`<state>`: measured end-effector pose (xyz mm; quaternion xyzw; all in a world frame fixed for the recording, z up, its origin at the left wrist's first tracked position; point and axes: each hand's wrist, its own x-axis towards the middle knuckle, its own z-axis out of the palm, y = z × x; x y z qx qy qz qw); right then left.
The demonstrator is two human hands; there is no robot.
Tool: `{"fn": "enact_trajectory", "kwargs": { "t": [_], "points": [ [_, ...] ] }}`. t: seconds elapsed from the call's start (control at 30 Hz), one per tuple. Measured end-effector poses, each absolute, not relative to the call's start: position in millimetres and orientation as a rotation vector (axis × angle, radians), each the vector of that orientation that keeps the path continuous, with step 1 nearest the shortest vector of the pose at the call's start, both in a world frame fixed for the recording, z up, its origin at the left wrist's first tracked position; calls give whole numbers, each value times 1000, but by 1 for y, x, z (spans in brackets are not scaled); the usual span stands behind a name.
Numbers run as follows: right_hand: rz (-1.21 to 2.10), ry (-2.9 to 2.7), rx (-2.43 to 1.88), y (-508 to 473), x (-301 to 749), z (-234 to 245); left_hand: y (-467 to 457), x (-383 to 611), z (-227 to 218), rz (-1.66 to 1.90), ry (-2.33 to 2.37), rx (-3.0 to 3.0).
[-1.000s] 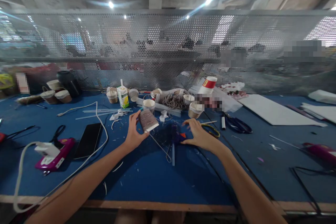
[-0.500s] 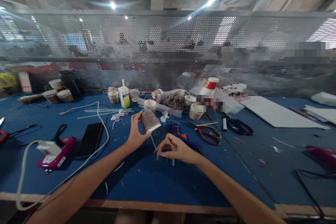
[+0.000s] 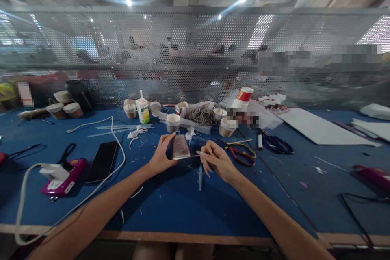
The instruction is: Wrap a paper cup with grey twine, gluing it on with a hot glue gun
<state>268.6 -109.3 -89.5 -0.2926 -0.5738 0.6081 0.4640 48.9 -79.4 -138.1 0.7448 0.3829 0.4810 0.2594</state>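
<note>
Blue table [image 3: 170,211] bears an illegibly lettered carton [image 3: 142,113]; the hands [image 3: 160,156] [image 3: 219,164] grip a brown cup [image 3: 180,146] and strand [image 3: 194,155].

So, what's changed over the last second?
The right hand moved left, took hold of the cord, then drew it rightward. The left hand, still holding the brown piece, shifted slightly right. The phone and drink carton stayed put.

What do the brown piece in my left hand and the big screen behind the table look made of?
Brown piece: perhaps matte twine over paper; its side looks finely ribbed, its near edge pale, though blurred.
Screen: probably metal, softly shiny, given its grey colour and rows of holes.
</note>
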Motion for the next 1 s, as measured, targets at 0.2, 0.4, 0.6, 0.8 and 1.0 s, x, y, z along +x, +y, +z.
{"fn": "enact_trajectory", "kwargs": {
  "t": [0.2,0.4,0.6,0.8,1.0],
  "points": [
    [1279,-1570,-866,-103,271,-94,-80,47,-136,1270,979,1961],
    [1119,-1719,-955,-103,271,-94,-80,45,-137,1245,931,1920],
    [614,-2016,-1226,-94,284,-95,-79,43,-137,1178,890,1846],
    [500,-1755,-1031,-99,294,-87,-79,45,-134,1216,923,1882],
    [1223,-1875,-745,-121,275,-87,-80,46,-132,1293,992,1918]
  ]
}}
